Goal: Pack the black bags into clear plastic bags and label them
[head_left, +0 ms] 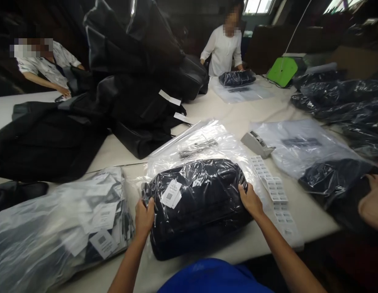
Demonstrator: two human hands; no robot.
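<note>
A black bag [201,199] wrapped in clear plastic lies in front of me on the pale table, with a white tag [171,193] showing through the film. At its left end, my left hand [144,216] is closed around the wrapped edge. My right hand [250,199] grips the opposite end, fingers curled onto the plastic. Beneath and behind the bag spreads a stack of clear plastic sleeves [204,138]. To the right of my right hand, sheets of white labels [276,189] lie on the table, and a grey tape dispenser [256,143] stands behind them.
Black bags [140,89] are heaped at back left. A large plastic sack of tags [94,219] sits at front left. Wrapped bags [348,97] pile up at right, where another person's hand [372,201] touches plastic. Two more people work across the table, near a green object [282,72].
</note>
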